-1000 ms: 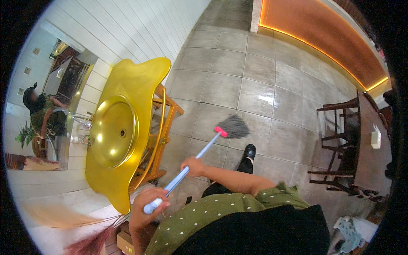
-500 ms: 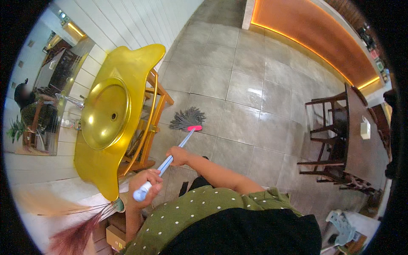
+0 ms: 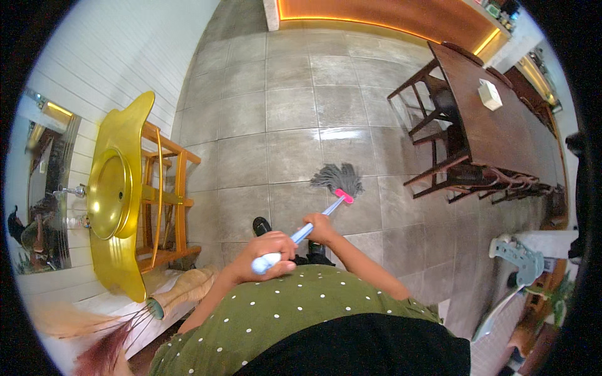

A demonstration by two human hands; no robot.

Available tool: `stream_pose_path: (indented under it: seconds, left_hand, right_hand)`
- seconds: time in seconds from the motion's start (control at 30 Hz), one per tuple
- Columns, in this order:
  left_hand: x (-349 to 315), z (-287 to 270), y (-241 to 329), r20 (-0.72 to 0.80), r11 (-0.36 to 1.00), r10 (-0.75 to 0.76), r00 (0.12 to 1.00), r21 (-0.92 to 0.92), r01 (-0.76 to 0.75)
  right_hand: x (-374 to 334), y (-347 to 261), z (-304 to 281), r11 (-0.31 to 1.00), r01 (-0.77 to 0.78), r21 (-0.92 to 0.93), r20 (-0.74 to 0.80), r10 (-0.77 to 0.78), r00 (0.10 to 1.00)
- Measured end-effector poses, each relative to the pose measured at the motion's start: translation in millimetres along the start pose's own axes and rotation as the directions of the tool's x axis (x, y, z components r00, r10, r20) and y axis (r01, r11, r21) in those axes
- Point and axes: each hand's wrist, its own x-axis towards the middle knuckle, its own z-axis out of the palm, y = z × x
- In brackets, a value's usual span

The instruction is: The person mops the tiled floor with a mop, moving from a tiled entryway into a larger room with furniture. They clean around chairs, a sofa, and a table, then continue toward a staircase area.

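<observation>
- On the grey tiled floor point(image 3: 295, 113), between a gold-topped wooden washstand point(image 3: 147, 195) by its left edge and a long dark-brown wooden table point(image 3: 486, 135), rests a grey-stranded, pink-collared mop point(image 3: 338, 178) with a pale-blue pole point(image 3: 302, 234).
- Left hand point(image 3: 266, 254) clasps the pole's upper end.
- Right hand point(image 3: 321, 229) grips it lower, apart from the left.
- Toward the tabletop's right edge stands a white box point(image 3: 490, 95).

Olive-green cloth point(image 3: 295, 294) with white dots adjoins black fabric point(image 3: 376, 348). One shoe point(image 3: 261, 226) is black. The left hand point(image 3: 272, 245) and right hand point(image 3: 322, 228) are bare.
</observation>
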Motion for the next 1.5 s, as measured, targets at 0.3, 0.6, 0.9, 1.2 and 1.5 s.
stream_pose_path:
  seconds: [0.3, 0.6, 0.9, 1.2, 1.5]
  left_hand:
    - [35.3, 139.0, -47.9, 0.16, 0.985, -0.026, 0.987, -0.165, 0.053]
    - [-9.1, 158.5, -56.5, 0.216, 0.974, -0.027, 0.976, -0.216, 0.075]
    - [-211.8, 108.2, 60.0, -0.231, 0.925, -0.356, 0.905, 0.05, 0.376]
    - [-370.9, 153.5, 155.9, -0.64, 0.825, -0.417, 0.646, 0.031, 0.564]
    - [-409.0, 217.2, 125.7, -0.669, 0.878, -0.174, 0.722, 0.226, 0.421]
  right_hand:
    - [-110.3, 138.9, -15.9, 0.968, -0.231, -0.101, -0.067, 0.225, 0.972]
    - [-143.7, 134.4, 18.3, 0.931, -0.338, -0.136, 0.029, 0.345, 0.938]
    - [-110.3, -46.2, 134.9, 0.987, 0.108, -0.117, 0.323, -0.065, 0.944]
    - [-152.3, -245.2, 267.8, 0.849, 0.445, 0.283, 0.378, -0.526, 0.762]
    - [-201.5, -250.6, 281.3, 0.861, 0.471, 0.192, 0.473, -0.502, 0.725]
